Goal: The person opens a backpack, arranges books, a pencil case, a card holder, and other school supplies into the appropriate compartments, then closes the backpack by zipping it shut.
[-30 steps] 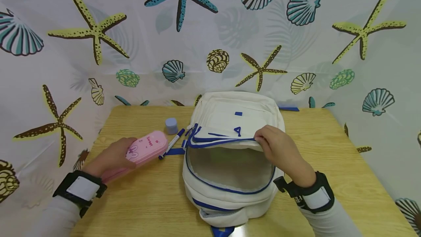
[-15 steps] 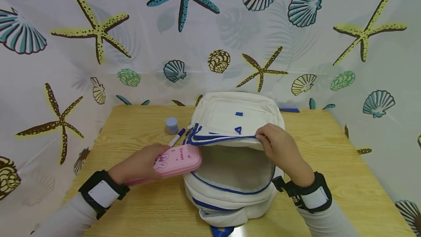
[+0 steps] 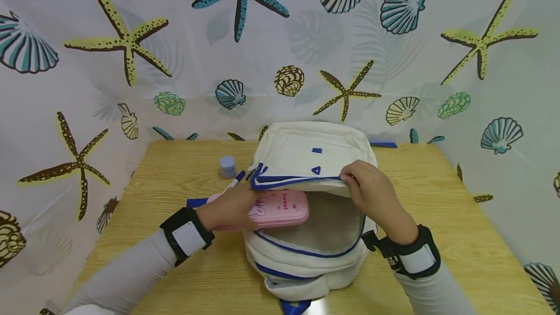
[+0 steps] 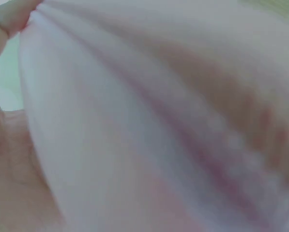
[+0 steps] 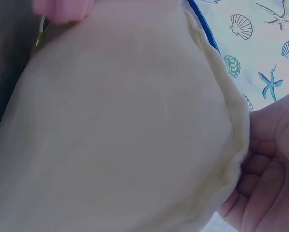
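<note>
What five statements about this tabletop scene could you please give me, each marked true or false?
1. The left hand holds the pink case. True.
2. The right hand grips the white backpack. True.
3. The white backpack is zipped shut. False: it gapes open.
4. In the head view, a small pale-blue object stands left of the white backpack. True.
5. The pink case lies wholly outside the white backpack. False: one end is inside it.

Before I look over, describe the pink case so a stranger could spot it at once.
Find the open white backpack on the wooden table. At its mouth, the person's left hand holds the case, one end inside the opening. It alone is pink, printed with a bunny and the word Sweet.
</note>
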A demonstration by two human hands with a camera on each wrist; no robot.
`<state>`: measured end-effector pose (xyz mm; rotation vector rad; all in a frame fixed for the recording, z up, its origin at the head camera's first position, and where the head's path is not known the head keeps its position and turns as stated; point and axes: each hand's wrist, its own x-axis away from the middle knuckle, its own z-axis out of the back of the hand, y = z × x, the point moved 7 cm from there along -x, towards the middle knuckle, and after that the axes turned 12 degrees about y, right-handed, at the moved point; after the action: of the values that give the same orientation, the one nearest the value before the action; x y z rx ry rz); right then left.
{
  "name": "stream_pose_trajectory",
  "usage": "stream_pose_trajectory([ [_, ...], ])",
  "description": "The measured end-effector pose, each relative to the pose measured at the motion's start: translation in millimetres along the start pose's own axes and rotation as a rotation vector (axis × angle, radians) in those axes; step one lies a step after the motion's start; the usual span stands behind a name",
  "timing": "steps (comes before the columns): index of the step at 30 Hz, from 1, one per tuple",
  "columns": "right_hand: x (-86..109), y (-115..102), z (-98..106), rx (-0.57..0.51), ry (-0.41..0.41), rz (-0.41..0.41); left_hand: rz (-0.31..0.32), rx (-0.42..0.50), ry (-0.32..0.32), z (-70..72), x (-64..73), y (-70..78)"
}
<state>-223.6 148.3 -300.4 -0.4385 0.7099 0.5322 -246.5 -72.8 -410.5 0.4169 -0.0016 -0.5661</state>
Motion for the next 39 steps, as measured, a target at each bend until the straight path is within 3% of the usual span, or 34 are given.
stream_pose_trajectory([
  [6, -2.6, 1, 0, -0.005, 0.017, 0.009, -0.077, 0.089, 0.009, -12.4, -11.3, 20.3],
  [12, -5.0, 1, 0, -0.014, 0.042, 0.015, -0.149, 0.070, 0.018, -26.0, -26.6, 33.8],
  [22, -5.4, 0, 0, -0.014, 0.026, -0.006, -0.209, -0.071, 0.012, -48.9, -49.2, 44.0],
  [27, -4.9, 1, 1, -0.005, 0.035, 0.002, -0.169, -0.093, -0.027, -56.4, -60.1, 47.8],
  [39, -4.3, 1, 3, -0.014, 0.016, -0.020, -0.051, 0.037, -0.107, -70.0, -74.4, 46.0],
])
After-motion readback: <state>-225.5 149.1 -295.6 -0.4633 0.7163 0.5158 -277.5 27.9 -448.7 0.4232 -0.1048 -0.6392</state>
